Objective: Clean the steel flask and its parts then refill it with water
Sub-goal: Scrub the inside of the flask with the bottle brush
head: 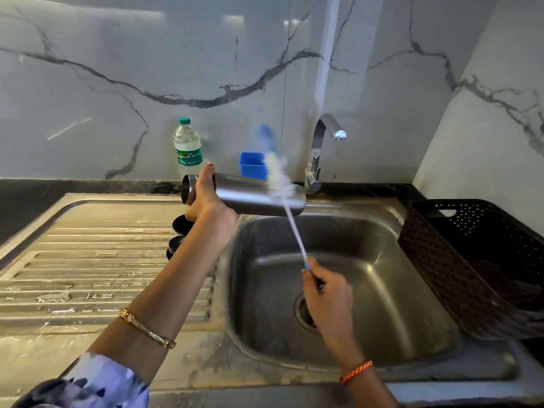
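My left hand [207,198] grips the steel flask [250,195] near its left end and holds it sideways above the back left rim of the sink basin [382,260]. My right hand [325,293] holds the thin handle of a long bottle brush [278,175] over the basin. The brush's white bristles and blue tip are blurred and cross in front of the flask's right end. Two small black flask parts [179,231] sit on the ribbed draining board, partly hidden behind my left wrist.
A curved steel tap [322,142] stands behind the sink, with a blue plastic box [251,164] and a small water bottle [188,148] with a green cap against the marble wall. A dark woven basket [477,260] sits to the right of the basin. The wet draining board [88,260] lies to the left.
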